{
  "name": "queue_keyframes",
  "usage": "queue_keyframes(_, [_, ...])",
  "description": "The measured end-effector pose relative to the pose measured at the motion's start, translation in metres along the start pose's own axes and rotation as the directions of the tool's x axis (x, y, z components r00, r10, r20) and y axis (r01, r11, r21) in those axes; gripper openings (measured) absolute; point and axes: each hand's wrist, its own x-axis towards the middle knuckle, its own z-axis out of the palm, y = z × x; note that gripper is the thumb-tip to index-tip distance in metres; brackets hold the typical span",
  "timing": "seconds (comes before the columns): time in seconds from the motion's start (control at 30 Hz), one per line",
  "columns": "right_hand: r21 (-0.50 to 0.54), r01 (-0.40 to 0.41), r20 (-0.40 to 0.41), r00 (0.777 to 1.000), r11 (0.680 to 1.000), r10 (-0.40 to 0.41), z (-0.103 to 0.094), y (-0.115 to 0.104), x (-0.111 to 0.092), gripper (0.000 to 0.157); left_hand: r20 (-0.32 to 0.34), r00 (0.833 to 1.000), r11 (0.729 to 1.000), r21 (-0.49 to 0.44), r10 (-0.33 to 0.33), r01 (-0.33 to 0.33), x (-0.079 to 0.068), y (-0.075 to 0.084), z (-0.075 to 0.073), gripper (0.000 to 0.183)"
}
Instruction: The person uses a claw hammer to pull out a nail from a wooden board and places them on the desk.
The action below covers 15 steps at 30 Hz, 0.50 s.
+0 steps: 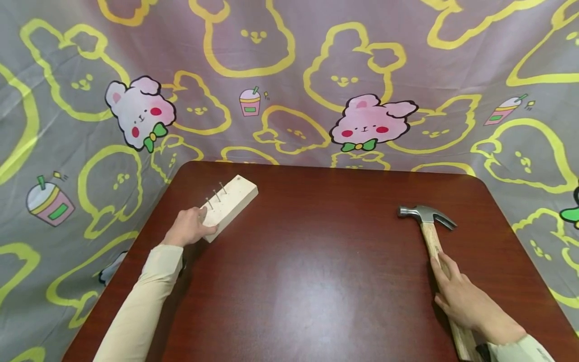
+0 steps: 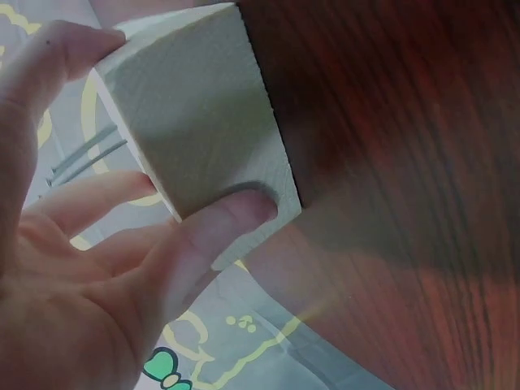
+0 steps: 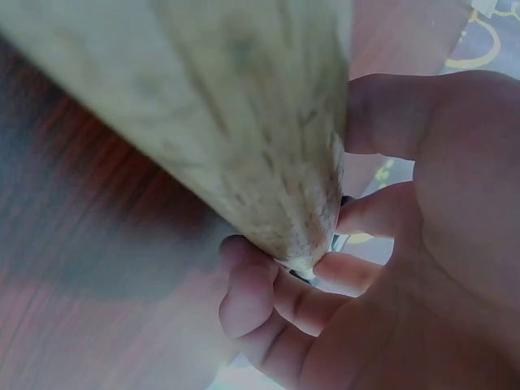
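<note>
A pale wooden block (image 1: 232, 206) lies at the back left of the table, three nails (image 1: 216, 195) standing up from its top. A small dark spot, like a nail head, shows at its far end. My left hand (image 1: 187, 227) grips the near end of the block, and in the left wrist view its thumb (image 2: 236, 213) presses against the end face. On the right side lies a claw hammer (image 1: 430, 236), its metal head pointing away from me. My right hand (image 1: 466, 299) holds the wooden handle (image 3: 236, 122) from above, thumb on one side and fingers on the other.
The brown table (image 1: 312, 261) has rounded back corners. A patterned curtain (image 1: 289, 100) hangs close behind it and along both sides. A bright glare lies on the front middle of the tabletop.
</note>
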Motion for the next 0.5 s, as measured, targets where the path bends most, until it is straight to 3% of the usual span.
queue_keyframes(0.13, [0.004, 0.000, -0.005, 1.000, 1.000, 0.000, 0.001, -0.001, 0.000, 0.077, 0.000, 1.000, 1.000, -0.005, -0.002, 0.002, 0.003, 0.001, 0.001, 0.081])
queue_keyframes(0.5, [0.035, -0.005, 0.022, 1.000, 0.999, 0.004, -0.003, 0.000, 0.002, 0.080, 0.042, 0.991, 0.991, 0.033, 0.125, -0.126, 0.008, 0.013, 0.004, 0.077])
